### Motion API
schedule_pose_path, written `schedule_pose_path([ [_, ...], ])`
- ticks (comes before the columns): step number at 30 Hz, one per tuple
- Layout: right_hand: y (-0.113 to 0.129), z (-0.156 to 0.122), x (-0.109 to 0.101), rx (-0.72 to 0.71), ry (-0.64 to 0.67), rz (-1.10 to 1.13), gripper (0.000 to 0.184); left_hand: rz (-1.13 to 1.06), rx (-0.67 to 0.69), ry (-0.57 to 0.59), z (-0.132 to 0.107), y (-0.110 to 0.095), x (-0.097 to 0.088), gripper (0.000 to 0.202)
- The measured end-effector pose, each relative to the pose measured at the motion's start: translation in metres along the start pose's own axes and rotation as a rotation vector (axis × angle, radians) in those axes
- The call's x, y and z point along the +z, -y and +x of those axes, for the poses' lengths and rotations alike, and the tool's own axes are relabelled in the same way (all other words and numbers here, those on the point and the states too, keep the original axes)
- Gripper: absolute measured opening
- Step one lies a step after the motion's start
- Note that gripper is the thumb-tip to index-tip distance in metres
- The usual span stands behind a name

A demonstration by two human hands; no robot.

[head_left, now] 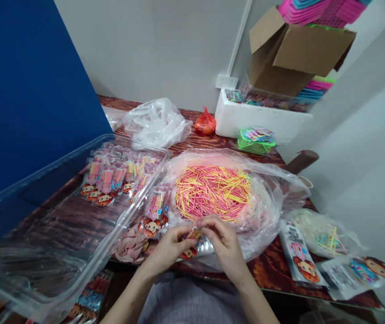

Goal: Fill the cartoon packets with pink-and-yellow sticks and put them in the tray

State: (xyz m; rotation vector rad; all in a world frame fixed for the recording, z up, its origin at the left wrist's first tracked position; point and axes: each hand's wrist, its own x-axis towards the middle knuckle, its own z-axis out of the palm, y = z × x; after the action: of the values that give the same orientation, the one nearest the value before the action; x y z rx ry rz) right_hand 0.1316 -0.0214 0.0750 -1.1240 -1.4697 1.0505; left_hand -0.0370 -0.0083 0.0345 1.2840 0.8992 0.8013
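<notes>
My left hand [174, 246] and my right hand [220, 236] meet at the table's front edge, both closed on one small printed plastic packet [195, 234]. A cartoon face shows at the packet's lower end; the fingers hide much of the rest. Just beyond my hands, a large clear bag [263, 216] lies spread open, holding a heap of thin pink and yellow sticks [212, 193]. Left of my hands lies a filled packet [155, 207] with a red-haired cartoon face. More filled packets [106, 175] are piled inside a big clear plastic bin [125, 225].
A pink cloth [130, 245] lies by the bin. At right are flat printed bags [302, 256] and a bag of loose sticks [330, 238]. Behind stand a white foam box [260, 118], a green basket [255, 144], a red bag [205, 122] and a crumpled clear bag [158, 121].
</notes>
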Motion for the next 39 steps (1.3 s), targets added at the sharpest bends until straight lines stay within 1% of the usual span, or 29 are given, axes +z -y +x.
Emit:
schedule_pose_path([
  [1, -0.002, 0.003, -0.004, 0.035, 0.002, 0.049, 0.015, 0.000, -0.027, -0.016, -0.001, -0.001, -0.002, 0.028],
  [2, -0.005, 0.007, -0.008, 0.075, -0.022, 0.090, 0.019, -0.009, -0.049, -0.054, -0.003, -0.002, -0.004, 0.028],
  [3, -0.010, 0.011, -0.015, 0.109, -0.074, 0.110, 0.023, -0.020, -0.060, -0.107, -0.004, -0.003, -0.008, 0.028],
  [4, -0.017, 0.015, -0.022, 0.134, -0.141, 0.104, 0.025, -0.027, -0.060, -0.164, -0.005, -0.003, -0.013, 0.029],
  [6, -0.033, 0.024, -0.039, 0.145, -0.258, -0.017, 0.023, -0.009, -0.024, -0.274, -0.007, -0.004, -0.028, 0.031],
  [8, -0.050, 0.031, -0.054, 0.116, -0.292, -0.234, 0.021, 0.071, 0.049, -0.393, -0.005, -0.004, -0.047, 0.034],
  [10, -0.064, 0.039, -0.064, 0.060, -0.289, -0.548, 0.020, 0.219, 0.109, -0.516, 0.000, -0.001, -0.065, 0.034],
  [12, -0.073, 0.048, -0.068, 0.046, -0.260, -0.902, 0.023, 0.431, 0.141, -0.637, 0.008, 0.004, -0.078, 0.036],
  [14, -0.076, 0.059, -0.066, 0.097, -0.169, -1.227, 0.027, 0.665, 0.130, -0.730, 0.016, 0.010, -0.085, 0.040],
  [15, -0.076, 0.064, -0.065, 0.129, -0.109, -1.345, 0.027, 0.777, 0.115, -0.753, 0.019, 0.013, -0.086, 0.044],
  [17, -0.075, 0.073, -0.061, 0.165, 0.002, -1.472, 0.028, 0.963, 0.089, -0.771, 0.022, 0.018, -0.086, 0.051],
  [20, -0.071, 0.080, -0.057, 0.162, 0.085, -1.486, 0.029, 1.114, 0.109, -0.779, 0.022, 0.023, -0.086, 0.059],
  [23, -0.070, 0.083, -0.054, 0.174, 0.136, -1.484, 0.028, 1.173, 0.186, -0.795, 0.019, 0.027, -0.085, 0.062],
  [26, -0.070, 0.086, -0.054, 0.203, 0.143, -1.475, 0.028, 1.198, 0.247, -0.780, 0.016, 0.029, -0.081, 0.063],
  [30, -0.075, 0.092, -0.068, 0.261, 0.148, -1.413, 0.029, 1.230, 0.260, -0.762, 0.006, 0.026, -0.072, 0.058],
  [33, -0.082, 0.095, -0.084, 0.299, 0.170, -1.319, 0.024, 1.240, 0.267, -0.762, -0.002, 0.020, -0.066, 0.053],
  [35, -0.087, 0.097, -0.092, 0.312, 0.161, -1.251, 0.021, 1.229, 0.286, -0.772, -0.007, 0.016, -0.062, 0.050],
  [39, -0.090, 0.101, -0.096, 0.305, 0.103, -1.125, 0.014, 1.183, 0.336, -0.744, -0.011, 0.009, -0.049, 0.049],
])
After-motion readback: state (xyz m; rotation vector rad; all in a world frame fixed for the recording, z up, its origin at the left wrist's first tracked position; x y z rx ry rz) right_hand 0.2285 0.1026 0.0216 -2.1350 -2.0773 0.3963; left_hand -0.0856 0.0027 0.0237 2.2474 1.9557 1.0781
